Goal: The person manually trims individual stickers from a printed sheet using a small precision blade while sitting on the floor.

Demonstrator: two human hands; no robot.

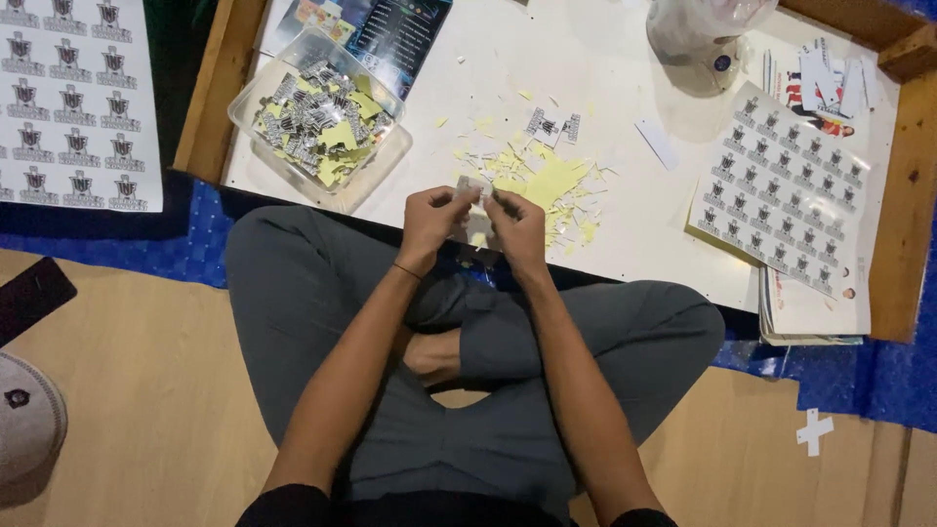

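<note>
My left hand and my right hand meet at the near edge of a low white table, pinching one small grey sticker piece between their fingertips. Just beyond the hands lies a heap of yellow backing scraps and two loose stickers. A clear plastic tub at the left holds several cut stickers and yellow scraps. I sit cross-legged in grey trousers.
A sticker sheet lies on a stack of printed papers at the right. Another sticker sheet lies at the far left on blue matting. A plastic bag sits at the back. A cap and a dark phone rest on the wooden floor.
</note>
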